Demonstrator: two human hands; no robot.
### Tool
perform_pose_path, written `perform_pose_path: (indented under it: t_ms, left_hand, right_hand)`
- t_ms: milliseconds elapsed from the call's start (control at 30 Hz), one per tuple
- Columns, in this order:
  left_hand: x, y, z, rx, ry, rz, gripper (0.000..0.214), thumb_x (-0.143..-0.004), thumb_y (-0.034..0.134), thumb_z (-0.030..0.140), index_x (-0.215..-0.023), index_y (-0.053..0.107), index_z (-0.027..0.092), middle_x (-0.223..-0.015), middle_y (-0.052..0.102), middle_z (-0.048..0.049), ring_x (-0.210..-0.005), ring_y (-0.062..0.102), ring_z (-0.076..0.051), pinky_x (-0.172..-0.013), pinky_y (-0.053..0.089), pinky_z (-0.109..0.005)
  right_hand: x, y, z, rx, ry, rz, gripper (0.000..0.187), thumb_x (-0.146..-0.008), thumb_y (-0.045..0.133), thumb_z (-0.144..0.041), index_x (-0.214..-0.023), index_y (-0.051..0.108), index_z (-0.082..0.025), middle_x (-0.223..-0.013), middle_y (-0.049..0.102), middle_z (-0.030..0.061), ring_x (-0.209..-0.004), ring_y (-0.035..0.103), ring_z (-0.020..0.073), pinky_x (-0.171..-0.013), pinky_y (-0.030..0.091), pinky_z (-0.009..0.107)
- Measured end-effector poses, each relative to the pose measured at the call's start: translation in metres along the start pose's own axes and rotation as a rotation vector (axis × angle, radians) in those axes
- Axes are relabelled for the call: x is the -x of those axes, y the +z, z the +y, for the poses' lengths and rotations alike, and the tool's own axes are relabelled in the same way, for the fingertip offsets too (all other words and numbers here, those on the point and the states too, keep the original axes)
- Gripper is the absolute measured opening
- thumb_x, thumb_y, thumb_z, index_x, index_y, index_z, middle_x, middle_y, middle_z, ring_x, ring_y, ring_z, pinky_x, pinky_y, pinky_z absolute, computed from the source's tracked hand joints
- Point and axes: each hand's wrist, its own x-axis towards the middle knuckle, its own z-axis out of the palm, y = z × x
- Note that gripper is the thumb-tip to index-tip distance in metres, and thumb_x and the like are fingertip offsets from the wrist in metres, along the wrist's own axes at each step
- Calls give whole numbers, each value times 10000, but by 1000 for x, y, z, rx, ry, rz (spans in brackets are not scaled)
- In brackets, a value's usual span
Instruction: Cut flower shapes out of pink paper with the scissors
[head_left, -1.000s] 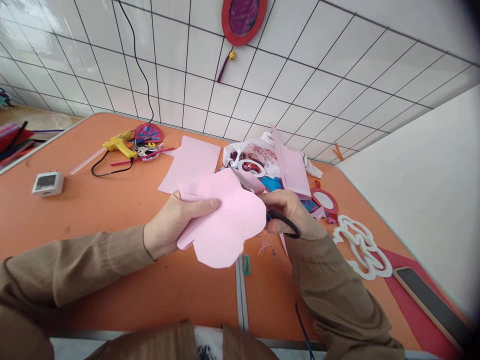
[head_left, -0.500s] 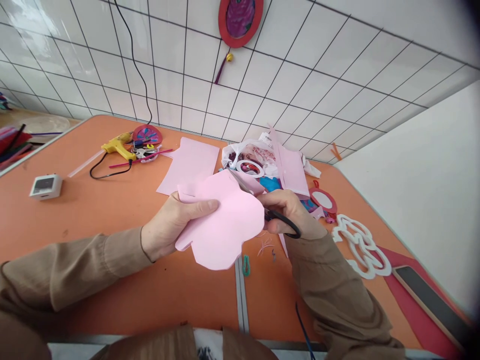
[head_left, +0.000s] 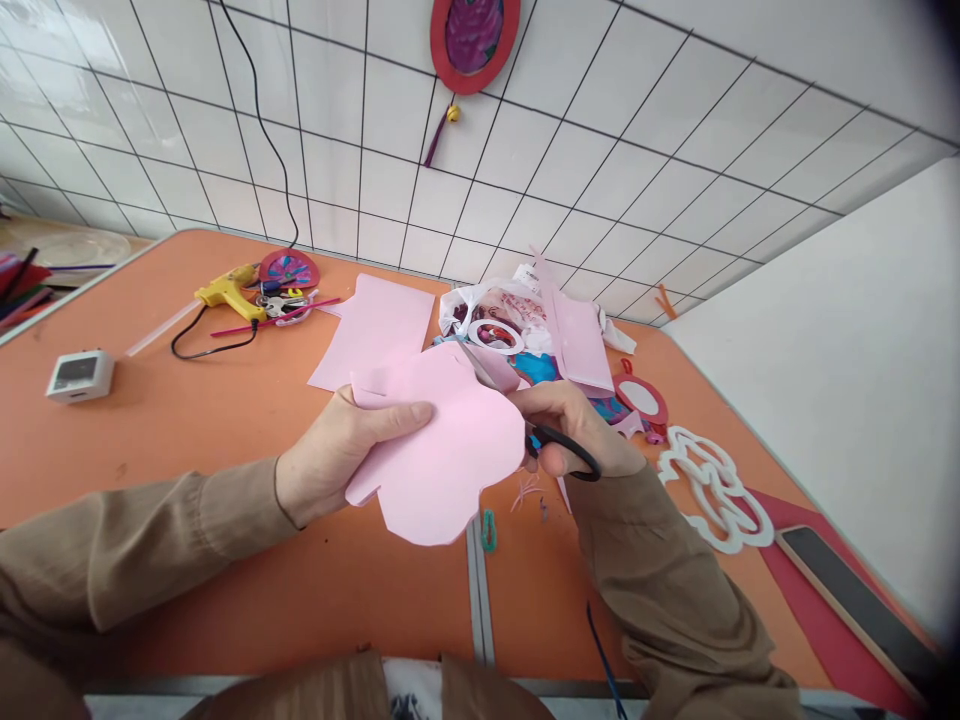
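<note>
My left hand (head_left: 341,450) grips a pink sheet (head_left: 442,450) with a wavy, partly cut outline, thumb lying on top, above the orange table (head_left: 187,420). My right hand (head_left: 577,425) is closed through the black handles of a pair of scissors (head_left: 559,445). Their blades (head_left: 487,365) reach up and left into the sheet's top edge. A second pink sheet (head_left: 375,325) lies flat just behind.
A yellow glue gun (head_left: 225,290) with a black cord lies at the back left beside a round decorated piece (head_left: 289,268). A small white device (head_left: 79,373) sits at the left. Craft scraps and a plastic bag (head_left: 517,315) are behind; a white cut-out frame (head_left: 712,490) lies at the right.
Both hands, the pink sheet and the scissors keep their grip and pose; the view has shifted slightly, so everything sits a little further left.
</note>
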Motion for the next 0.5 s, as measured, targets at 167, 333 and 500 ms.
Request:
perform_pose_path:
  t_ms: [167,333,500]
  left_hand:
    - [0,0,-1,-1,4,2,318,-854,680,114,-1163,650,48,-807,787,-141,-530,724,-229,-512,620,-290]
    - [0,-1,-3,-13,16,-11,307,-862,680,125,-1161,663,57,-798,788,-133,-551,735,-236,-556,635,-312]
    - [0,-2,-4,-15,18,-7,329,-855,691,133,-1174,666,60,-816,789,-135,-568,740,-241,-575,639,-322]
  right_hand:
    - [0,1,6,-32,-48,27,536,-679,815,-593,-812,693,-88,-611,527,-8,-535,445,76,-470,312,226]
    - [0,1,9,-25,-50,42,552,-683,828,-562,-912,737,-68,-625,550,0,-547,452,85,-475,318,229]
    - [-1,1,8,-9,-56,44,526,-684,827,-556,-872,732,-75,-637,539,0,-576,452,88,-478,314,222]
